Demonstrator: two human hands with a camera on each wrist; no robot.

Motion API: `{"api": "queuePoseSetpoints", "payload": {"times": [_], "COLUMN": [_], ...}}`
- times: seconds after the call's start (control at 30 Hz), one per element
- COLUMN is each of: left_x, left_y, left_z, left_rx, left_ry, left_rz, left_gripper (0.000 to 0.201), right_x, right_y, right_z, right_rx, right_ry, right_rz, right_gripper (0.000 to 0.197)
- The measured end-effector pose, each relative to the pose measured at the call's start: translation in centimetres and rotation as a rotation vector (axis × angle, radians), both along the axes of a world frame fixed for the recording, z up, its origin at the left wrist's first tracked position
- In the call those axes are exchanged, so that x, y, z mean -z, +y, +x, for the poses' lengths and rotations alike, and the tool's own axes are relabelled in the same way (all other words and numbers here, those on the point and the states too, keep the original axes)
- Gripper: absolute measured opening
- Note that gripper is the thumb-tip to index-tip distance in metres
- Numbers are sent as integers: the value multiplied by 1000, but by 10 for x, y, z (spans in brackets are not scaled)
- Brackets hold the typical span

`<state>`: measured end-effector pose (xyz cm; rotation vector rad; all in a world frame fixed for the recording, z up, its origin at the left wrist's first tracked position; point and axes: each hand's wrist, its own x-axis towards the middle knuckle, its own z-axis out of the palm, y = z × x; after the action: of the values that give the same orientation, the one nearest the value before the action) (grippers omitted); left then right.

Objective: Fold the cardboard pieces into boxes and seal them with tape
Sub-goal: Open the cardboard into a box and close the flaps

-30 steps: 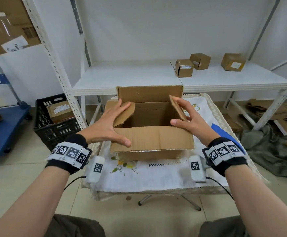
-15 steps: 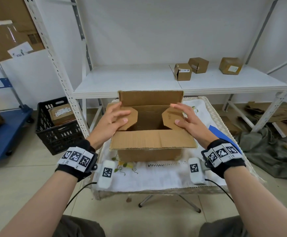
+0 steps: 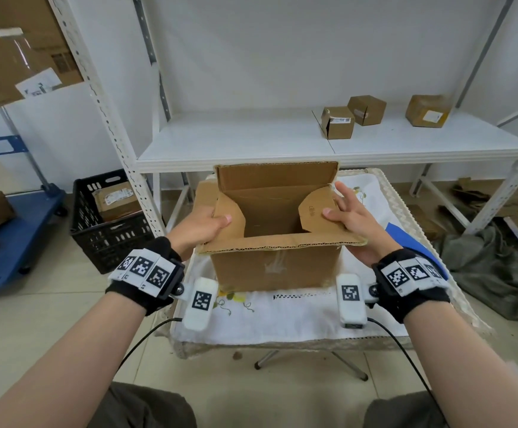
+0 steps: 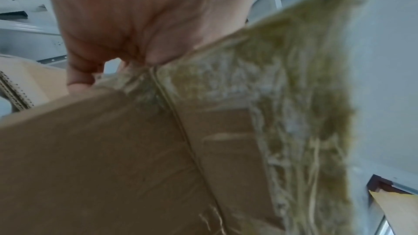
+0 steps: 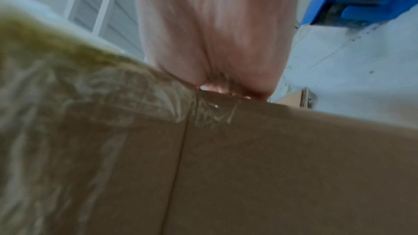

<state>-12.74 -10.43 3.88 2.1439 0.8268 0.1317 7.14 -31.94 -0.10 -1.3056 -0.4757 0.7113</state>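
Observation:
An open brown cardboard box (image 3: 276,267) stands on the white-clothed table (image 3: 297,316). Its back flap (image 3: 276,177) is upright and its front flap (image 3: 282,242) juts toward me. The left flap (image 3: 231,205) and the right flap (image 3: 311,211) lean inward. My left hand (image 3: 208,225) grips the box at the left flap, thumb on top, fingers hidden behind it. My right hand (image 3: 345,211) has straight, spread fingers and presses its thumb on the right flap. The wrist views are blurred: left hand (image 4: 135,24) against the box (image 4: 101,158), right hand (image 5: 214,33) against the box (image 5: 282,158).
Behind the table a white shelf (image 3: 251,149) holds three small sealed boxes (image 3: 338,123). A black crate (image 3: 106,223) with a parcel and a blue cart (image 3: 13,220) stand on the left. A blue item (image 3: 405,236) lies by my right hand. Flattened cardboard (image 3: 498,199) lies on the floor at right.
Both hands have slid outward along the side flaps. My left fingers have gone from lying on the left flap to behind it, leaving the thumb on top. The front flap has risen toward level.

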Motion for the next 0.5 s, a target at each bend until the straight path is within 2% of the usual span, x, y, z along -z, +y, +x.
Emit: {"api": "queuePoseSetpoints", "payload": {"times": [0.2, 0.27, 0.33, 0.4, 0.5], "left_x": [4, 7, 5, 0, -3], "left_y": [1, 4, 2, -2, -1], "left_z": [-3, -5, -7, -11, -22], "left_rx": [9, 37, 12, -15, -39], "left_ry": [-6, -5, -141, -328, -600], "left_rz": [48, 113, 171, 191, 36], "left_gripper": [31, 71, 82, 72, 44], "right_x": [-1, -4, -8, -8, -5], "right_y": [2, 1, -1, -6, -15], "right_z": [2, 0, -3, -3, -2], "right_rx": [30, 52, 99, 168, 207], "right_ry": [-60, -118, -257, -374, -368], "right_rz": [-36, -61, -103, -108, -25], "right_gripper": [80, 81, 82, 81, 69]}}
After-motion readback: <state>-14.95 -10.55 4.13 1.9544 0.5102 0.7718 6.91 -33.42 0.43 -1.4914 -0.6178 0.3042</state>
